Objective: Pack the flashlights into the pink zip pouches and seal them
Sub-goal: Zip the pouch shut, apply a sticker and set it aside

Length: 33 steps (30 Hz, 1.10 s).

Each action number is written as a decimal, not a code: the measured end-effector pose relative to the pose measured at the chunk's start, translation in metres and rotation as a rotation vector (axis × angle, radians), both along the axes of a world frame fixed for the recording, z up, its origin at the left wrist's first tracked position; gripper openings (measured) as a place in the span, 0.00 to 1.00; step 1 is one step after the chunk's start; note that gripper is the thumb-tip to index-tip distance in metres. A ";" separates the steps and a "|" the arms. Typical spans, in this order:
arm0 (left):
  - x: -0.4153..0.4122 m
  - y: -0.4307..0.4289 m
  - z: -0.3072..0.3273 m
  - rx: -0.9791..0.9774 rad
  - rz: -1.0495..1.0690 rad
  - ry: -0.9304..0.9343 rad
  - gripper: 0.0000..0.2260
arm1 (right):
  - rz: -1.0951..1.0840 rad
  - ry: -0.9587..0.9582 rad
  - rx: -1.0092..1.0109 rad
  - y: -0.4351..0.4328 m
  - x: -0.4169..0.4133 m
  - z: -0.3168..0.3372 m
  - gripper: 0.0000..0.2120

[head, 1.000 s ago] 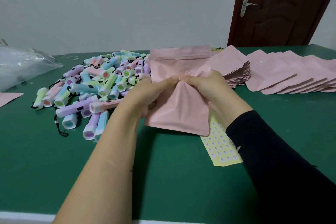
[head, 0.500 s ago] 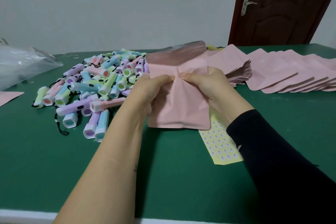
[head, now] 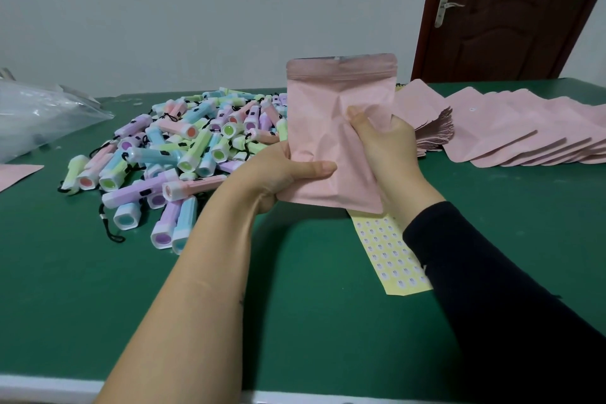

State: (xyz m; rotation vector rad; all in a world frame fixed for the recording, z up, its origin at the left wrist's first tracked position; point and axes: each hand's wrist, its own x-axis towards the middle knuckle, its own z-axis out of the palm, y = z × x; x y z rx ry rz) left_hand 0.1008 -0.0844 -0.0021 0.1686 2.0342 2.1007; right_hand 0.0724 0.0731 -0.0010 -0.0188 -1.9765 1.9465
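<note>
With left hand (head: 278, 175) and right hand (head: 385, 147), gripped pink zip pouch (head: 323, 111) upright, zip end uppermost, flashlight pile (head: 196, 141) beside left.

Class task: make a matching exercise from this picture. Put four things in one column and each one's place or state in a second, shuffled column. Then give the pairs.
Things
1. pouch
2. flashlights
3. sticker sheet
4. clear bag

Places or states
A. at the far left of the table
B. upright, gripped by the left hand and right hand
C. yellow, lying flat by the right forearm
D. heaped in many colours

Pairs: 1-B, 2-D, 3-C, 4-A
</note>
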 end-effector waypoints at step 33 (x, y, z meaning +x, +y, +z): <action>-0.001 -0.002 0.007 0.082 0.334 -0.125 0.10 | 0.318 -0.225 -0.122 0.000 0.003 0.001 0.13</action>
